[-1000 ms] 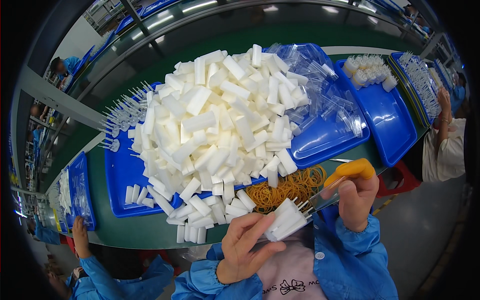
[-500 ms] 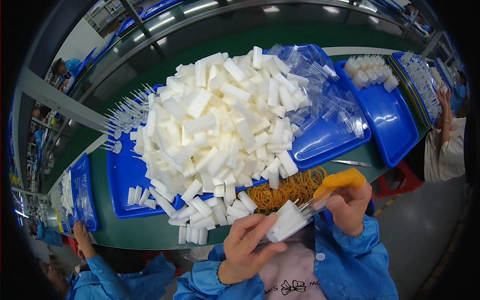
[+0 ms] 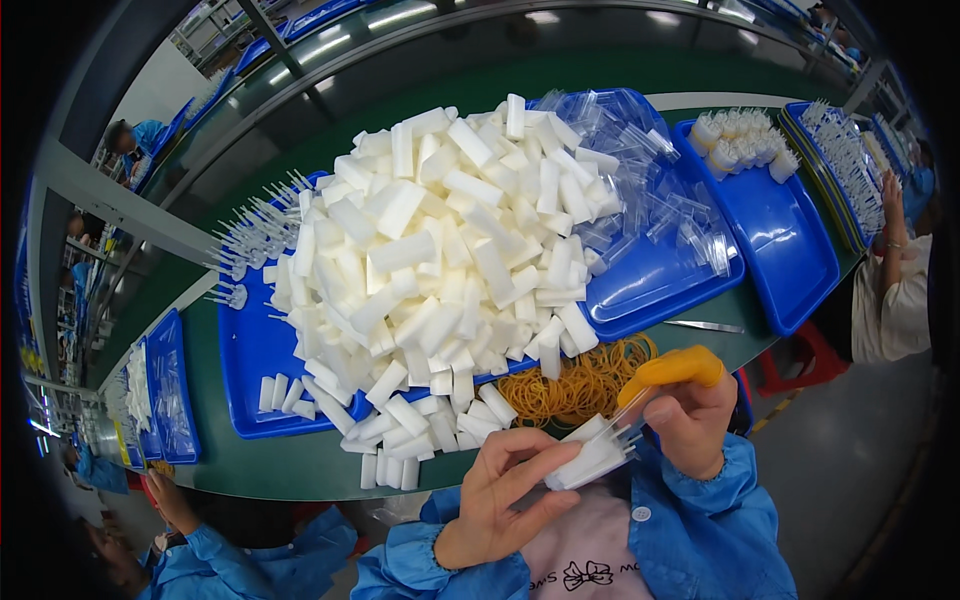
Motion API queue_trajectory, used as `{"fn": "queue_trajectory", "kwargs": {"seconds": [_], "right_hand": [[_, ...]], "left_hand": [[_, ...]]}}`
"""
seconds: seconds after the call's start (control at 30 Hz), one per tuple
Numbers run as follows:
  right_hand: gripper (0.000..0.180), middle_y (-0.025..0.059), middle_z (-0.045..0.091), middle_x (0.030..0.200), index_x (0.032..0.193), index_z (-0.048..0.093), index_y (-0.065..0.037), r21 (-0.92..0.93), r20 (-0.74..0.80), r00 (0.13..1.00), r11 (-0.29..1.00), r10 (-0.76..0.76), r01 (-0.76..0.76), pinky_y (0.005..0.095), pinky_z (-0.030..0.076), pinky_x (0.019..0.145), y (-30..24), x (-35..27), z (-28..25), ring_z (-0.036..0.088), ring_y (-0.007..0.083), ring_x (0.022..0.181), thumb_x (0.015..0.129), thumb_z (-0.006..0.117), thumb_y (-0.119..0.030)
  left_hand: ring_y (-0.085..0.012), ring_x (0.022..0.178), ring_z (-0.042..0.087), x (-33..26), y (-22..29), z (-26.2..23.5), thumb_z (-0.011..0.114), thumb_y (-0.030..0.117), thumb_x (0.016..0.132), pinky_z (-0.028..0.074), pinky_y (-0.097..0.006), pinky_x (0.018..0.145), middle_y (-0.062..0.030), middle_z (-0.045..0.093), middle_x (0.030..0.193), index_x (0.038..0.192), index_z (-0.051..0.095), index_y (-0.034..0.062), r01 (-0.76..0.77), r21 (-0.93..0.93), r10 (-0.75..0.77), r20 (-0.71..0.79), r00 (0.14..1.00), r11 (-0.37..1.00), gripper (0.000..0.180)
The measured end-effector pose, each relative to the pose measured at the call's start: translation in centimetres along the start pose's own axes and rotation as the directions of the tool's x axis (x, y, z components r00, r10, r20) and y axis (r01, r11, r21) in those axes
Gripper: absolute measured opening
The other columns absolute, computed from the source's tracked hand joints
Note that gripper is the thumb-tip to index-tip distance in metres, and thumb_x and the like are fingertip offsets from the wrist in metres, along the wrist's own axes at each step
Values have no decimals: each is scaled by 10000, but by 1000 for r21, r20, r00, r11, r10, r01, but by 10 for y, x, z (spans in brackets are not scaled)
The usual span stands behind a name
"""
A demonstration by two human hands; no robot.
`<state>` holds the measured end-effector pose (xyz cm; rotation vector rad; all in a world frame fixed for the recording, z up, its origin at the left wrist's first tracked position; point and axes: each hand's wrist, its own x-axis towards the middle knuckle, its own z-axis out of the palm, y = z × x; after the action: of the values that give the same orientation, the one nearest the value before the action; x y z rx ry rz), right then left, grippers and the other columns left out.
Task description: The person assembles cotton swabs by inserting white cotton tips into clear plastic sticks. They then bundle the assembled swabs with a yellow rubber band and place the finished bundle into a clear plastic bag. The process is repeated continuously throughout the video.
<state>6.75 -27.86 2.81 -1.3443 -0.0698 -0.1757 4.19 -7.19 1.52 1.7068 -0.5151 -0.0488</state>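
Observation:
My left hand (image 3: 495,500) is closed around a small bundle of white foam pieces (image 3: 588,462), with fingers and thumb on its sides. Thin clear stems stick out of the bundle's right end. My right hand (image 3: 700,425), with a yellow cover on a finger, is pinched on a clear plastic piece (image 3: 630,415) at that end. Whether this piece sits over the stems or beside them is hard to tell. Just beyond the bundle lies a heap of tan rubber bands (image 3: 575,385), and a large pile of white foam pieces (image 3: 440,240) rises behind it.
A blue tray (image 3: 640,300) holds clear plastic sleeves (image 3: 650,180). Another blue tray (image 3: 795,255) carries foam-and-stem bundles (image 3: 740,140). Tweezers (image 3: 705,326) lie near the table edge. White stemmed parts (image 3: 265,230) stand at the left. Co-workers sit on both sides.
My right hand has shifted slightly left and down with the clear piece, closer to the bundle. The bundle has turned a little in my left hand.

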Motion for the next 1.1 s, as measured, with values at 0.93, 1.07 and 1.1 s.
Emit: {"fn": "queue_trajectory", "kwargs": {"seconds": [0.93,1.07,1.1], "right_hand": [[269,73,647,887,840,684,-43,-242,169,960,935,-221,258,498,282,1014,3,-3,-1,541,246,1014,626,803,-154],[256,73,652,900,841,687,-44,-223,181,957,938,-227,265,494,298,1001,8,-8,4,544,246,1005,632,800,-140],[254,74,653,904,841,687,-45,-218,174,960,942,-221,257,494,304,997,9,-9,4,545,246,1003,633,800,-137]], "left_hand": [[-213,1071,530,-1,-6,1,750,20,738,455,-355,939,-139,483,1157,1137,541,-33,86,-548,-207,-163,965,832,453],[-213,1059,539,-3,-7,3,756,11,727,464,-350,929,-147,486,1158,1112,555,-38,77,-526,-183,-153,971,847,437],[-213,1056,541,-2,-6,4,756,9,726,465,-348,928,-148,486,1158,1107,559,-38,84,-525,-191,-152,970,847,431]]}}
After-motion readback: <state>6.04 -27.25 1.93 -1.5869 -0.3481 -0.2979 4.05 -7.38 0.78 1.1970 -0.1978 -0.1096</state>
